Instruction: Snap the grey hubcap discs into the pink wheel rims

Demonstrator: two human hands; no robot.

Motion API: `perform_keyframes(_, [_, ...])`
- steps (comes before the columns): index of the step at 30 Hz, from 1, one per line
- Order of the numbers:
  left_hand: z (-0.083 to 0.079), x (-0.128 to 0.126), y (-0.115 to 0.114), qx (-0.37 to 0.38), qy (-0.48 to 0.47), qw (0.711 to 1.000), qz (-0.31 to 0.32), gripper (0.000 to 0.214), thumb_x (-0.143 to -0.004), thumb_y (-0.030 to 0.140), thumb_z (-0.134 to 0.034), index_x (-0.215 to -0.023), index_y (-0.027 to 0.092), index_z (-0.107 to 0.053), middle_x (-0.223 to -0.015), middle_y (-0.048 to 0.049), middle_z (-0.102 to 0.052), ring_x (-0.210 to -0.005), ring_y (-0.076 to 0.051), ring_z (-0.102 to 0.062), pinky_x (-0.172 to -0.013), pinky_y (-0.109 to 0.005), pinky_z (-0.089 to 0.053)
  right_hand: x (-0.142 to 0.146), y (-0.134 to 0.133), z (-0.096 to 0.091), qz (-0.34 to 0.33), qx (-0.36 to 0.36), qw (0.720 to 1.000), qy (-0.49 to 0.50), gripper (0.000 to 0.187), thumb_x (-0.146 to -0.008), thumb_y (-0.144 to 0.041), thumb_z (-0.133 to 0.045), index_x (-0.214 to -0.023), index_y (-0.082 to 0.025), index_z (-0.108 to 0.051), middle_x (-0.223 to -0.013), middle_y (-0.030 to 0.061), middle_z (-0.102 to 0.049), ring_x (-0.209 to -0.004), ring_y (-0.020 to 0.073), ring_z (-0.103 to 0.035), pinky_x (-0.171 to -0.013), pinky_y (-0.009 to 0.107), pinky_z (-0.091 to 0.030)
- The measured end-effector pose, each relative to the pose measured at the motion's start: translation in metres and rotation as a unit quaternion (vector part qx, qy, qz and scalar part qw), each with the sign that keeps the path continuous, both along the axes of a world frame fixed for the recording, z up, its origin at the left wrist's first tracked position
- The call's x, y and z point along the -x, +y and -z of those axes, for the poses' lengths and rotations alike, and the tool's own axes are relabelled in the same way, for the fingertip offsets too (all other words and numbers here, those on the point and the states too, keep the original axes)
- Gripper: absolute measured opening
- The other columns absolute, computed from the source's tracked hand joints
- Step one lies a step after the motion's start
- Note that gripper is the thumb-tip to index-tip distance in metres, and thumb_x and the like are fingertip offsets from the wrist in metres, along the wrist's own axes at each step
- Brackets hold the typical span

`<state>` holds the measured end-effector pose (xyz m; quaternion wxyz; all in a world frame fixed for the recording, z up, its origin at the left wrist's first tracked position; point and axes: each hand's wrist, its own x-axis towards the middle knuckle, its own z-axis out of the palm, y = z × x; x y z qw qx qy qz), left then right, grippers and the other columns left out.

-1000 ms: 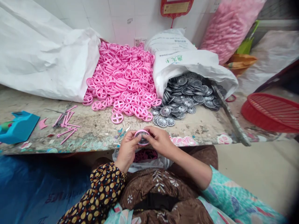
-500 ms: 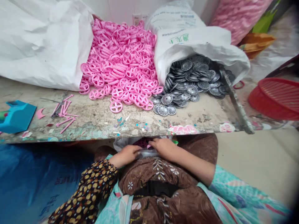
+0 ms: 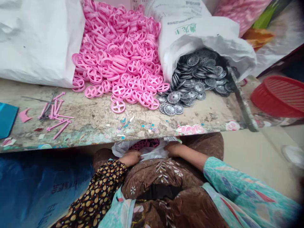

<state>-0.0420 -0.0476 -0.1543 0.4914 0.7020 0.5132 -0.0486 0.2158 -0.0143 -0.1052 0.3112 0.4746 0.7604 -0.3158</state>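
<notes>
My left hand (image 3: pixel 131 157) and my right hand (image 3: pixel 174 148) are down in my lap, just under the table's front edge. Each has curled fingers on the rim of a white plastic bag (image 3: pixel 152 154); the fingertips are partly hidden. Assembled pink wheels (image 3: pixel 144 144) show inside the bag. On the table (image 3: pixel 95 122) above lies a big heap of pink spoked wheels (image 3: pixel 123 47). Beside the heap, silver hubcaps (image 3: pixel 197 76) spill from a white sack (image 3: pixel 201 34). A single pink wheel (image 3: pixel 118 106) lies nearest the table's edge.
A large white sack (image 3: pixel 35 41) lies at the back left. Pink rods (image 3: pixel 55 114) and a blue object (image 3: pixel 6 118) are at the table's left. A metal bar (image 3: pixel 242 101) runs along the right end, with a red basket (image 3: pixel 280 95) beyond it.
Both hands dropped from table height, where they held a pink wheel with a silver cap, down to the bag in my lap. The wheel is no longer in my fingers. My view tilted down.
</notes>
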Motion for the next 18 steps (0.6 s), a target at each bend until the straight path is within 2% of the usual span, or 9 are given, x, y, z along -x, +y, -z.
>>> perform_keyframes(3, [0.002,0.006,0.004,0.033,0.024,0.999,0.036,0.026,-0.075,0.042,-0.056,-0.07,0.02,-0.069,-0.072,-0.0038,-0.068,-0.069,-0.019,-0.058,-0.069,-0.028,-0.041,-0.004,0.0,0.001,0.006,0.013,1.0,-0.028,0.054,-0.061,-0.024,-0.073,-0.114,-0.02,-0.067,-0.118,0.0149,-0.064,-0.106,0.0356,-0.059,-0.083,0.039,-0.047])
perform_keyframes(6, [0.006,0.01,0.004,0.048,0.018,0.997,0.057,0.034,-0.081,0.047,-0.048,-0.084,0.022,-0.07,-0.086,-0.0037,-0.07,-0.08,-0.02,-0.06,-0.074,-0.027,-0.041,0.007,-0.004,0.0,-0.005,0.008,1.0,-0.015,0.04,-0.072,-0.024,-0.063,-0.111,-0.016,-0.068,-0.112,0.0159,-0.066,-0.105,0.0325,-0.06,-0.086,0.036,-0.045])
perform_keyframes(8, [0.01,0.011,0.0,0.052,0.007,0.997,0.059,0.039,-0.084,0.049,-0.042,-0.097,0.024,-0.068,-0.099,-0.0033,-0.069,-0.09,-0.02,-0.06,-0.077,-0.026,-0.04,0.018,-0.007,0.0,-0.018,0.009,1.0,0.012,0.031,-0.078,-0.024,-0.055,-0.104,-0.017,-0.07,-0.108,0.0128,-0.068,-0.103,0.028,-0.061,-0.086,0.032,-0.043])
perform_keyframes(12, [0.022,0.012,-0.008,0.068,-0.008,0.996,0.053,0.047,-0.086,0.051,-0.037,-0.121,0.027,-0.057,-0.112,-0.0033,-0.067,-0.101,-0.021,-0.059,-0.081,-0.026,-0.04,0.037,-0.012,0.006,-0.035,0.025,0.998,0.036,0.023,-0.075,-0.022,-0.059,-0.094,-0.016,-0.072,-0.095,0.011,-0.07,-0.091,0.0243,-0.064,-0.079,0.027,-0.045])
perform_keyframes(15, [0.03,0.013,-0.011,0.075,-0.02,0.996,0.04,0.049,-0.085,0.051,-0.039,-0.126,0.027,-0.053,-0.116,-0.0032,-0.065,-0.105,-0.021,-0.057,-0.086,-0.027,-0.039,0.043,-0.014,0.013,-0.029,-0.001,0.998,0.049,0.04,-0.074,-0.024,-0.061,-0.112,-0.015,-0.063,-0.107,0.0144,-0.066,-0.096,0.0255,-0.062,-0.08,0.029,-0.045])
perform_keyframes(17, [0.032,0.015,-0.013,0.085,-0.039,0.995,0.033,0.045,-0.084,0.051,-0.041,-0.119,0.028,-0.058,-0.113,-0.001,-0.066,-0.104,-0.021,-0.057,-0.087,-0.026,-0.039,0.046,-0.014,0.018,-0.027,-0.021,0.998,0.049,0.05,-0.074,-0.023,-0.062,-0.123,-0.015,-0.056,-0.12,0.0175,-0.058,-0.104,0.0285,-0.058,-0.083,0.033,-0.045])
perform_keyframes(18, [0.033,0.016,-0.013,0.092,-0.05,0.994,0.029,0.043,-0.084,0.052,-0.042,-0.114,0.029,-0.061,-0.11,0.0006,-0.067,-0.101,-0.02,-0.058,-0.086,-0.025,-0.04,0.047,-0.015,0.02,-0.029,-0.027,0.998,0.047,0.049,-0.074,-0.021,-0.06,-0.122,-0.015,-0.056,-0.123,0.0182,-0.056,-0.108,0.0301,-0.055,-0.086,0.036,-0.044])
